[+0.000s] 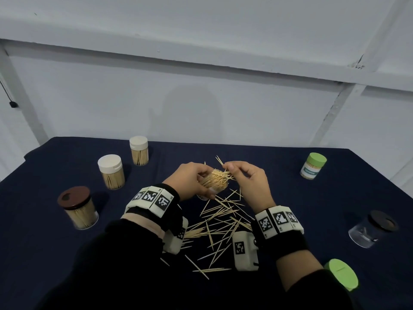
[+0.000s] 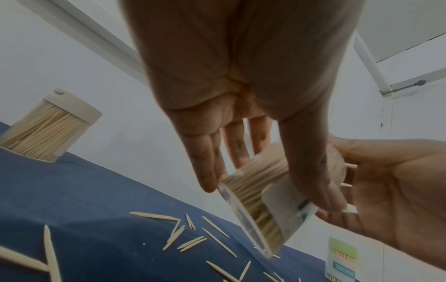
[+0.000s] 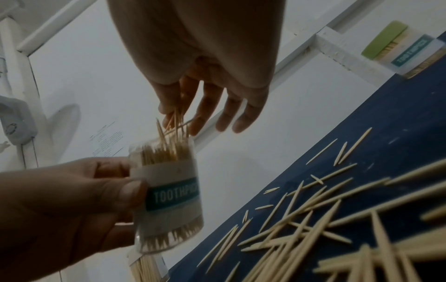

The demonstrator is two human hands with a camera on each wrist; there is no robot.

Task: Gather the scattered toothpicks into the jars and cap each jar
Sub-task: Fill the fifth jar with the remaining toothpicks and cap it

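Step in hand: filling. The left hand (image 1: 190, 179) grips the clear plastic labelled jar (image 3: 166, 196), uncapped and tilted above the dark blue cloth surface (image 1: 312, 198). The right hand (image 1: 248, 182) pinches a few pale wooden toothpicks (image 3: 175, 124) at the jar mouth. Many scattered toothpicks (image 1: 221, 222) lie on the surface below. Next move, by judgement: release the pinched toothpicks, collect more, then fit the loose green plastic cap (image 1: 342, 275).

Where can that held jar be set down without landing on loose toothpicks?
Bare cloth lies between the green-capped jar and the dark-lidded clear jar, and left of the left hand toward the white-capped jar. Crowded: the scattered toothpicks between the wrists.
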